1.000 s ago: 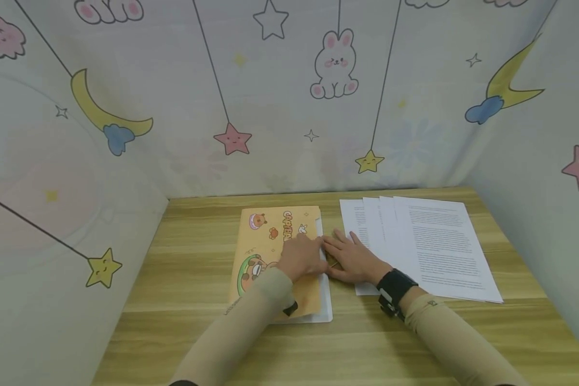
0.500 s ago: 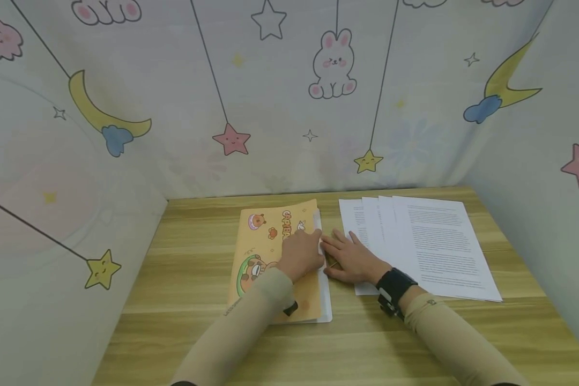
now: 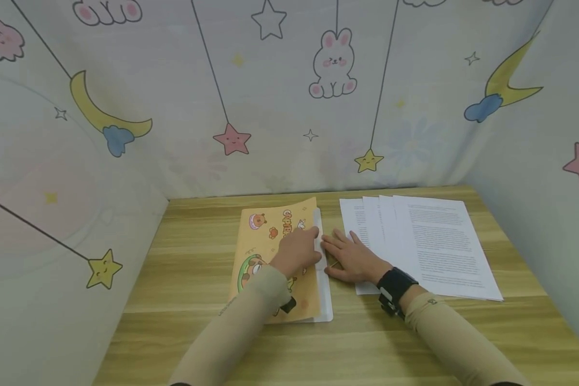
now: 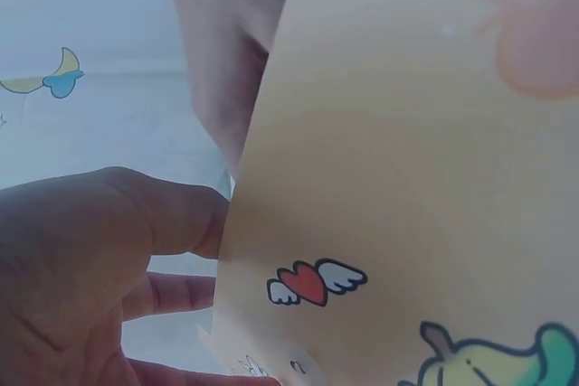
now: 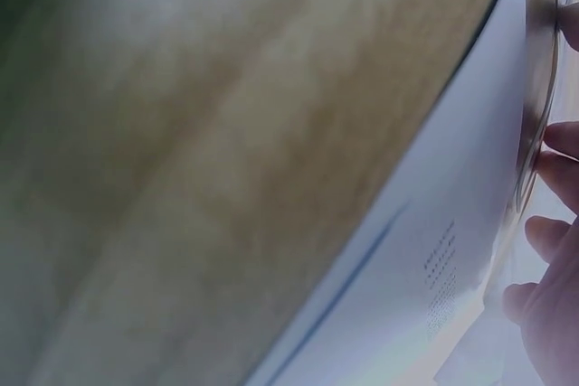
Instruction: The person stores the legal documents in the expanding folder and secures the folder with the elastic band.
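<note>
An orange file folder (image 3: 265,236) with printed capybaras lies on the table left of centre, whitish sheets showing along its right side. My left hand (image 3: 296,249) holds the right edge of its cover, which is raised a little. The left wrist view shows the thumb (image 4: 190,219) at that cover edge, with the fingers reaching behind it. My right hand (image 3: 352,260) rests at the folder's right side, fingers spread and mostly straight. In the right wrist view, several fingertips (image 5: 552,164) of that hand are right at the folder's edge.
Several overlapping printed paper sheets (image 3: 444,246) lie to the right, partly under the right hand. A wooden table (image 3: 193,257) spans the area, walled at back and sides by a patterned white curtain (image 3: 289,96).
The folder's cover has risen at its right edge, its upper corner lifting. My left hand has shifted slightly left with the edge, while the right hand has stayed almost still.
</note>
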The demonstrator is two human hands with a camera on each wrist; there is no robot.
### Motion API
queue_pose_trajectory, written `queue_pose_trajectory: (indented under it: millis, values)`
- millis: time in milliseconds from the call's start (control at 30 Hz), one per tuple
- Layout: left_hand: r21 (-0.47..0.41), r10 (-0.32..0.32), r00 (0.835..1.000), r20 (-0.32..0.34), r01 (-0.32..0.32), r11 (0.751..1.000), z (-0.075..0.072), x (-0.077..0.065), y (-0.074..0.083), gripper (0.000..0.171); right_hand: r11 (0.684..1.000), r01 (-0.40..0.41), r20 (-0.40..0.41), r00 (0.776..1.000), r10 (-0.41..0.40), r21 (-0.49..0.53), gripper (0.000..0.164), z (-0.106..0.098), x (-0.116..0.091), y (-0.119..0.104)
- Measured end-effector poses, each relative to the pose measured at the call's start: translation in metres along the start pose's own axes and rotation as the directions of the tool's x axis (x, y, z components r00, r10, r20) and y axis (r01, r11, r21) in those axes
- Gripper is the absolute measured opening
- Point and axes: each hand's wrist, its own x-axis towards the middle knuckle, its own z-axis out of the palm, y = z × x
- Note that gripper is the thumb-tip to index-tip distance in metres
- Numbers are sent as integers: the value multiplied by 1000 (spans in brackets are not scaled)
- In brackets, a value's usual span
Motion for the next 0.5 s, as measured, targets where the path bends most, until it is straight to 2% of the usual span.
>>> queue_pose_trajectory:
  millis: [267, 500]
  values:
    - [-53, -15, 1000, 2, 15, 998, -2, 2, -4, 53, 1000, -10, 18, 1000, 10, -9, 76, 1, 1, 2]
    - [-76, 6, 1000, 17, -4, 997, -7, -1, -6, 56, 1000, -23, 28, 999, 23, 14, 76, 0, 2, 2]
